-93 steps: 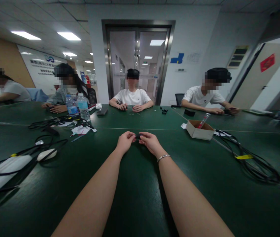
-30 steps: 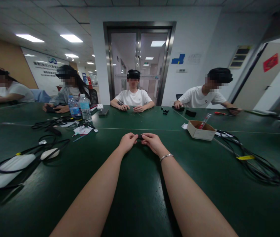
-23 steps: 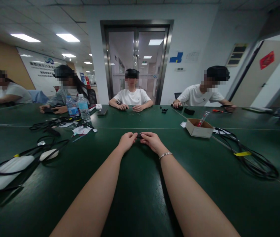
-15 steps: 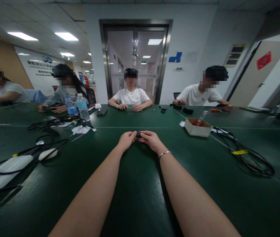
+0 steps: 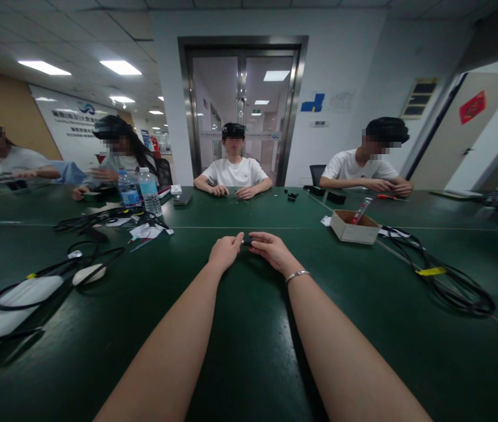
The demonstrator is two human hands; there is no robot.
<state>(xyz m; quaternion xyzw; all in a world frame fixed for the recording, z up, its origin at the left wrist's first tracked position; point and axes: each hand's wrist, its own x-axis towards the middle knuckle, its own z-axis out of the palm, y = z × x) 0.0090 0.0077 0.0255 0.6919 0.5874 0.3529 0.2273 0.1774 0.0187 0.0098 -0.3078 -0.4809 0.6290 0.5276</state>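
A small black object (image 5: pixel 247 241), too small for its kind to be made out, is between my two hands above the green table (image 5: pixel 249 328). My left hand (image 5: pixel 225 253) is closed on its left end, thumb and fingers pinched together. From the other side my right hand (image 5: pixel 274 252) grips the right end between thumb and fingers, a metal bracelet at its wrist. The fingers partly cover the object. Both forearms stretch forward over the tabletop.
Left of my arms lie a white power strip (image 5: pixel 20 308), tangled black cables, paper scraps and two water bottles (image 5: pixel 150 190). To the right are a cardboard box (image 5: pixel 354 228) and a coiled black cable (image 5: pixel 455 287). Several people wearing headsets sit across the table.
My right hand's fingers have spread slightly around the small black object. Opposite on the right, a person's hands have come together. The camera view has shifted a little.
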